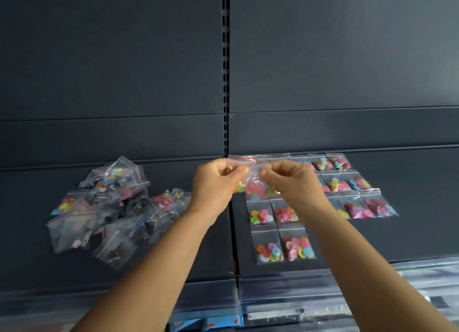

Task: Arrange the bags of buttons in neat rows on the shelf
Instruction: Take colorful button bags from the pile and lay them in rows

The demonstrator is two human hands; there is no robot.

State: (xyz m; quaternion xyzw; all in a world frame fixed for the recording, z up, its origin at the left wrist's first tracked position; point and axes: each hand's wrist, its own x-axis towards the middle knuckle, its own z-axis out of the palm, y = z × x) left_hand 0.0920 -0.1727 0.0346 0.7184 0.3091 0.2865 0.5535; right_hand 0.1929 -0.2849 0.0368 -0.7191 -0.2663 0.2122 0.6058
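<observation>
Landmark: slotted black metal upright (pixel 225 83) running down the middle of the dark back panel; all places given from it.
Shelf: dark grey flat metal shelf (pixel 422 207), spreading to both sides of the upright's foot.
Held bag: small clear plastic zip bag with a red seal line and pink, green and blue buttons inside (pixel 255 182), raised above the shelf just right of the upright's foot, top edge level, buttons hanging low in it.
Left hand (pixel 216 182): just left of the upright's line; grip clenched on the bag's top-left corner, thumb and fingers pinching the seal strip.
Right hand (pixel 293 182): right of the upright; grip pinching the bag's top-right edge, fingers curled.
Arranged bags: flat clear bags of coloured buttons laid in rows (pixel 283 232), on the shelf right of the upright, side by side and touching, several columns running toward the back panel; some are hidden by the right hand and forearm.
Unsorted heap: loose pile of clear zip bags with mixed buttons (pixel 111 207), on the shelf left of the upright, overlapping and tilted.
</observation>
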